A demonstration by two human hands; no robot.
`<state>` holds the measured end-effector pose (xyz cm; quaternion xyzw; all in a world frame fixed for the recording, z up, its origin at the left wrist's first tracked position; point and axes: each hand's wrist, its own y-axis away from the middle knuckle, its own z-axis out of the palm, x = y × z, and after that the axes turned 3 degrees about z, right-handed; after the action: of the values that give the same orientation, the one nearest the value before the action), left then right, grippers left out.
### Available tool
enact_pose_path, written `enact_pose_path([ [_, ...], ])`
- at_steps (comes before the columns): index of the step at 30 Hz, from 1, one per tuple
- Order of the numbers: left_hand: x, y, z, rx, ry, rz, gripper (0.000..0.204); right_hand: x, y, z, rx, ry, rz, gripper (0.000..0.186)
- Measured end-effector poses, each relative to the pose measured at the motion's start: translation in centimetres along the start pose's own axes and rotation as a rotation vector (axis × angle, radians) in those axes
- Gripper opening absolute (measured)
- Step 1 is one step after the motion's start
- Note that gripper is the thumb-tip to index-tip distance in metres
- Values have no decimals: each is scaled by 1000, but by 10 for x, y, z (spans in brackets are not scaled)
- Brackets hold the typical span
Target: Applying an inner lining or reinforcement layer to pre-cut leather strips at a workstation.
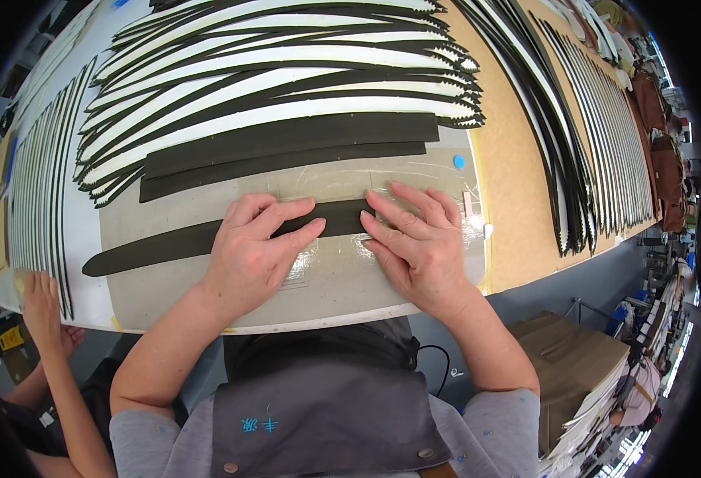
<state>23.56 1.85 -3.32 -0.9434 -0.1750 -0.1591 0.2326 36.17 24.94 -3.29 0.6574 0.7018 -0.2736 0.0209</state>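
A long dark strip (163, 245) with a rounded left end lies across the grey work mat (167, 291); its material looks like leather or leatherlike sheet. My left hand (259, 243) spans the strip right of its middle, forefinger at the far edge and thumb at the near edge. At the strip's squared right end, my right hand (420, 248) holds the corners between fingers and thumb. Both hands rest low on the mat. Part of the strip is hidden under my left hand. Just beyond it lie two overlapping dark straight pieces (287, 143).
Behind these is a broad pile of black-and-white strips (279, 80) with notched ends. More black strips (538, 119) hang over the brown board (518, 239) at right. Thin strips (48, 191) lie far left, near another person's hand (41, 307). A blue dot (459, 162) marks the mat.
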Motion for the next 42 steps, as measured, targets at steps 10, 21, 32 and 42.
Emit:
enact_pose_path([
  [10, -3, 10, -3, 95, 115, -71, 27, -3, 3, -1, -28, 56, 13, 31],
  [21, -12, 26, -13, 124, 123, -127, 25, -4, 0, -1, -78, 12, 20, 31],
  [32, -8, 25, -8, 105, -15, -26, 27, -1, 0, -7, -70, 58, -2, 32],
  [42, -6, 31, -8, 92, -74, -60, 32, -26, 1, -2, -113, 76, 49, 41],
])
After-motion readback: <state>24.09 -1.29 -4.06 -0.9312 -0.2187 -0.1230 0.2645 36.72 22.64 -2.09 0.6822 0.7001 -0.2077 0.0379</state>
